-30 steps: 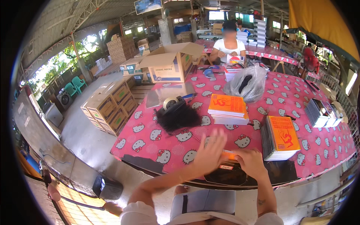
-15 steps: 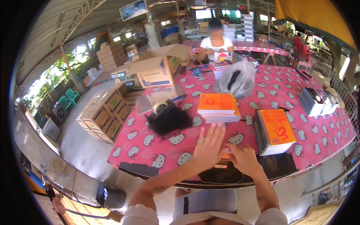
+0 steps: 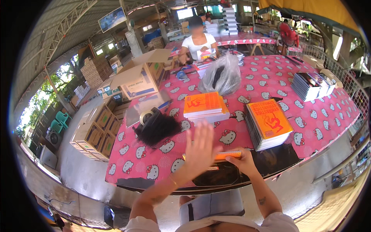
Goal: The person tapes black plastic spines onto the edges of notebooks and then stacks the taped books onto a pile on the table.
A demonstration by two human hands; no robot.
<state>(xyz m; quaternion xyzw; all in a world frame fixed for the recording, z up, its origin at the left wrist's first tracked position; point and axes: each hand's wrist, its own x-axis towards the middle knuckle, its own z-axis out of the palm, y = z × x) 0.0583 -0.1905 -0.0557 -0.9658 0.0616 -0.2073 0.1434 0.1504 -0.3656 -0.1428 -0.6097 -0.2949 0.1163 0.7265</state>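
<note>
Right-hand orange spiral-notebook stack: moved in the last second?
No. The right-hand orange spiral-notebook stack still stands in the same place, just behind the black patch; only the view shifted.

Bright daylight from the sides, with blur over your left hand (image 3: 201,149).
You get strong light through the open left side, where gaps in the greenery (image 3: 58,86) burn out to white, while the roof (image 3: 42,34) above it is dimmer. Glare pales the floor (image 3: 79,170) and glints off the plastic bag (image 3: 231,75); your right hand (image 3: 244,162) looks crisper than the left. The fisheye bows the tabletop (image 3: 320,116) at its near edge, black fills your corners, and the far background is soft.
</note>
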